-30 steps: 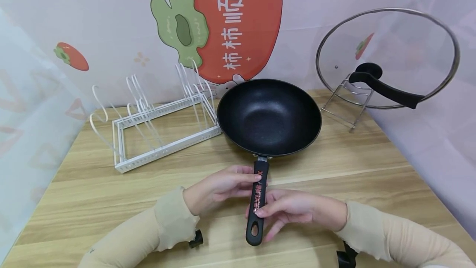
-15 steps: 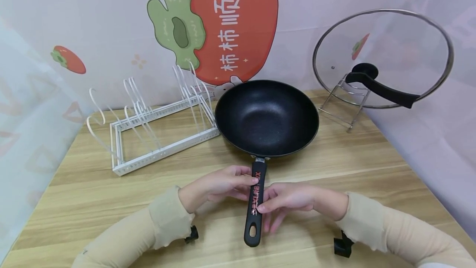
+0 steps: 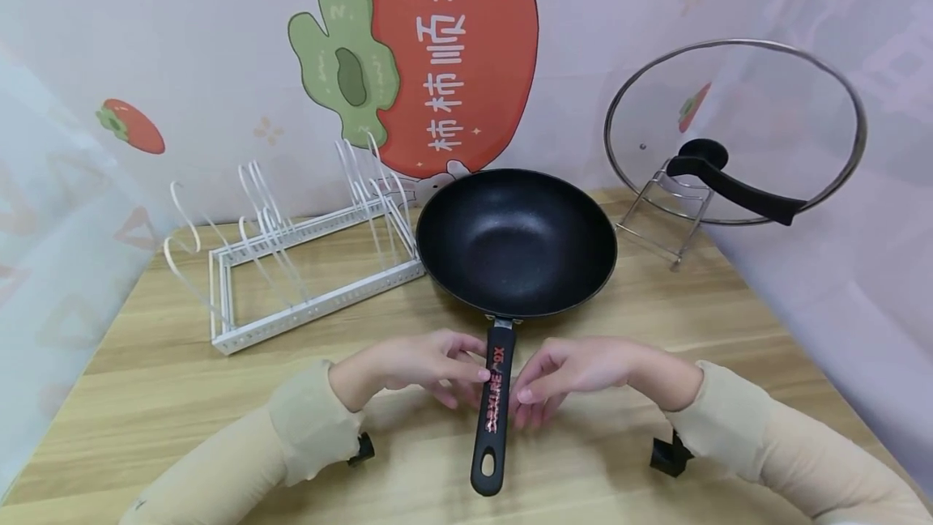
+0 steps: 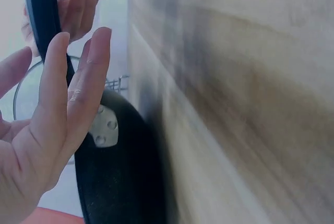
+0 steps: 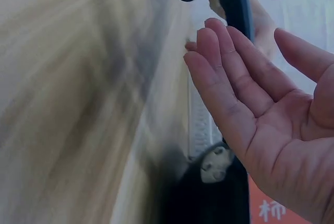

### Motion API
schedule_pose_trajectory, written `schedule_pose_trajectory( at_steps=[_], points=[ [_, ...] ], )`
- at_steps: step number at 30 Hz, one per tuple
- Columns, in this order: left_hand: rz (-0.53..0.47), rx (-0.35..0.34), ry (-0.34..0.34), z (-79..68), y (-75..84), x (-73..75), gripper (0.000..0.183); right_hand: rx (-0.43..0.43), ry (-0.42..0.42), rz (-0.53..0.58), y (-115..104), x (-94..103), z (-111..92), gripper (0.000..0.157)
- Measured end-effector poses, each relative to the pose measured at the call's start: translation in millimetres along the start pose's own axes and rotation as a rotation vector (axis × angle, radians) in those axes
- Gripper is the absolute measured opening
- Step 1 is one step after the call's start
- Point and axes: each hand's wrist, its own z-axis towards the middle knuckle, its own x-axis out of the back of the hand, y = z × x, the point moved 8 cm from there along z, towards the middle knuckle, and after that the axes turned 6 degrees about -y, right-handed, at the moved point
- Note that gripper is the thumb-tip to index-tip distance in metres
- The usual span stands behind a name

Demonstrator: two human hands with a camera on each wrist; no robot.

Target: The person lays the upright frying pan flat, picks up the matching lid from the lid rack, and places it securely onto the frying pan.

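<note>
A black wok (image 3: 516, 241) stands on the wooden table, its inside facing up and its handle (image 3: 493, 395) pointing toward me. Left of the handle is my left hand (image 3: 426, 363), thumb tip at the handle's edge; whether it touches cannot be told. In the left wrist view, the left hand's fingers (image 4: 88, 85) extend loosely beneath the handle without curling round it. To the right, my right hand (image 3: 576, 371) is beside the handle, holding nothing. Its palm and slightly bent fingers (image 5: 224, 85) show in the right wrist view.
A white metal rack (image 3: 313, 310) with upright wire loops stands left of the wok, close to its rim. At the back right, a glass lid with a black handle (image 3: 758, 197) leans on a wire stand (image 3: 676, 262). A printed cloth (image 3: 583, 39) hangs behind.
Both hands have loosened from the wok's handle. The right hand has drawn away to the right, and the left has eased slightly left. The whole head view has shifted a little.
</note>
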Motion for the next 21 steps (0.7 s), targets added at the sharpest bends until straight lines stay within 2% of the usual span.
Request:
schedule_pose_trajectory(
  at_steps=[11,17,21],
  points=[
    [0.066,-0.011,0.011,-15.6,8.4,14.4,0.043,0.090,0.077,-0.149,-22,20.5,-25,0.035],
    [0.083,-0.042,0.015,-20.6,20.5,23.8,0.043,0.278,0.128,-0.270,-52,33.8,-51,0.030],
    [0.075,-0.108,0.060,-23.6,33.0,32.5,0.042,0.379,0.177,-0.339,-71,41.1,-72,0.029]
  ],
)
